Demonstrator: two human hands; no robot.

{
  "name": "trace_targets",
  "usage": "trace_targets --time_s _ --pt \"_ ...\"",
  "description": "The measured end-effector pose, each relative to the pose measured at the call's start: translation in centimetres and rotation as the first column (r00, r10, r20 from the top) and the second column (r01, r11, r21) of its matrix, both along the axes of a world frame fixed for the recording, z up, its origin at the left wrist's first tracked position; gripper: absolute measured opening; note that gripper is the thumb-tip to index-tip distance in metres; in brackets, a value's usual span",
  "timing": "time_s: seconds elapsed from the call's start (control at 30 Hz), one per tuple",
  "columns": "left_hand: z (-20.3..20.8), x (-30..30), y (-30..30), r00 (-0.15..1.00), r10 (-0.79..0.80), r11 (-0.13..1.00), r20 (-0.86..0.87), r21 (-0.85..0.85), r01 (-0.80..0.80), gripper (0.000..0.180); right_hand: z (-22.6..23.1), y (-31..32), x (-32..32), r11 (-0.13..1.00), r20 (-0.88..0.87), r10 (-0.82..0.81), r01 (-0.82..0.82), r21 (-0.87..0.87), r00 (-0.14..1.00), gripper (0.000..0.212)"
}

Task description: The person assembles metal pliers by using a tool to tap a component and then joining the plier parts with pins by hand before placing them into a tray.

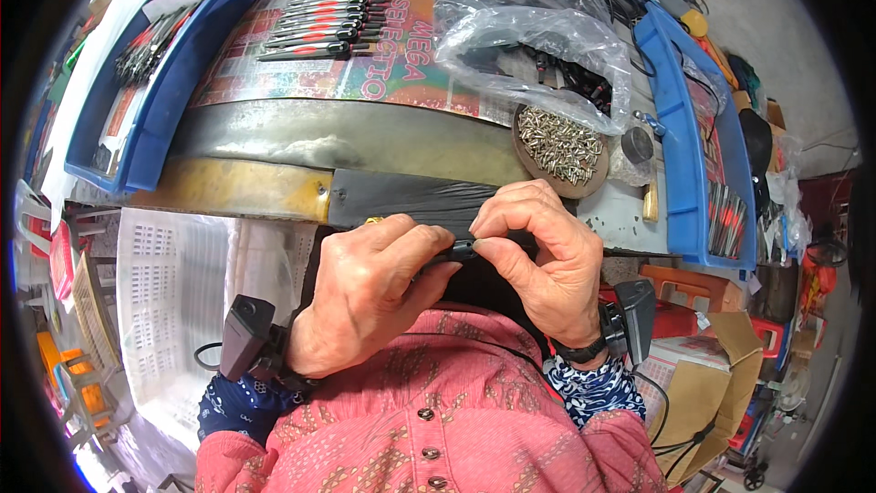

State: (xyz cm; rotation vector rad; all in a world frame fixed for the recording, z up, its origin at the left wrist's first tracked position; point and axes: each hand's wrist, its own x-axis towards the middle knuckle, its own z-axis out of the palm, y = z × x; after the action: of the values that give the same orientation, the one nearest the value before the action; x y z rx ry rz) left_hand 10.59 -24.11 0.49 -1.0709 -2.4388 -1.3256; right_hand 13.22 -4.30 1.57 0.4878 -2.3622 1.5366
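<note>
A small black part (462, 249) is held in front of me, just past the table's near edge. My left hand (365, 283) is closed around its body, so most of it is hidden. My right hand (546, 260) pinches with thumb and forefinger at the part's right end; anything tiny between these fingertips is too covered to name. Beyond the right hand stands a round bowl (522, 151) heaped with small metal pins (563, 143). A clear plastic bag (511, 23) with black pieces inside lies behind the bowl.
Slim black-and-red tools (333, 14) lie in a row at the back. Blue trays stand left (151, 141) and right (671, 119), both holding similar tools. A white plastic basket (151, 283) sits below the table at left, a cardboard box (721, 393) at lower right.
</note>
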Motion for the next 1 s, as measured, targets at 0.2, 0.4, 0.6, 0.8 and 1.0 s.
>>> trace_targets --time_s 0.2,0.4,0.6,0.8,1.0 --pt "-0.2 0.1 -0.2 1.0 -0.016 1.0 -0.023 0.007 0.016 0.026 -0.5 -0.1 0.2 1.0 0.052 0.022 -0.021 -0.018 0.998 0.009" --pt "-0.4 0.3 -0.2 0.999 -0.02 1.0 -0.044 -0.008 0.02 0.026 -0.6 -0.2 0.4 1.0 0.068 0.016 -0.016 -0.004 0.998 0.008" --pt "-0.6 0.2 -0.1 0.998 -0.012 1.0 -0.069 -0.019 0.011 0.026 -0.5 -0.3 0.3 0.994 -0.056 -0.013 0.019 0.111 0.998 0.011" --pt "-0.8 0.2 -0.3 0.996 -0.012 1.0 -0.086 -0.026 0.01 0.026 -0.9 -0.9 0.1 0.971 -0.284 -0.016 0.083 0.226 0.959 0.021" --pt "-1.2 0.2 -0.3 0.994 -0.007 0.999 -0.11 -0.034 0.003 0.025 -1.1 -1.0 0.4 0.959 -0.312 0.008 0.081 0.272 0.95 0.021"
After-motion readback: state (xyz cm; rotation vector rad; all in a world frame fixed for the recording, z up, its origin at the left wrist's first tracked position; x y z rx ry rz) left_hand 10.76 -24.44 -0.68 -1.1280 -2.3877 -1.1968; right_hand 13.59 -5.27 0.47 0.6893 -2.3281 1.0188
